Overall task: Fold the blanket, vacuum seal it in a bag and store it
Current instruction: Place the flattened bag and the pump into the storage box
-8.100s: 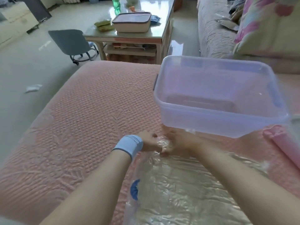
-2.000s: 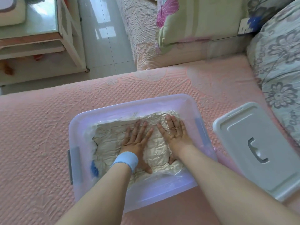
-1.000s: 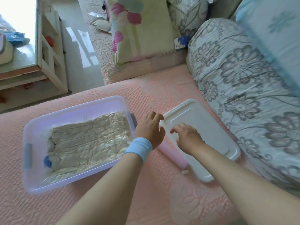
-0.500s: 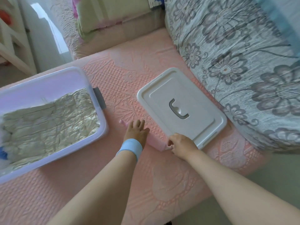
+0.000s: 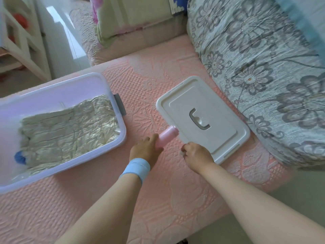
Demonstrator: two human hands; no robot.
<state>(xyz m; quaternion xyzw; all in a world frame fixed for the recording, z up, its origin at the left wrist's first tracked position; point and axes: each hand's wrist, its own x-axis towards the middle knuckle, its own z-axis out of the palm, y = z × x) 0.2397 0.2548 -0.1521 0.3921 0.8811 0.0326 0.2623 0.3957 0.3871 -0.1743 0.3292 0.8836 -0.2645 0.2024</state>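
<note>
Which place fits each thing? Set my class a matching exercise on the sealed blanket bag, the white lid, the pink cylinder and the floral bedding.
Things:
1. sealed blanket bag
2. white lid
3. pink cylinder
4. floral bedding

Places:
A. gripped at its near end by the left hand
B. inside the lilac storage box
C. lying flat on the pink bedcover, handle up
D. heaped along the right side

Pairs: 1-B, 2-C, 3-A, 4-D
</note>
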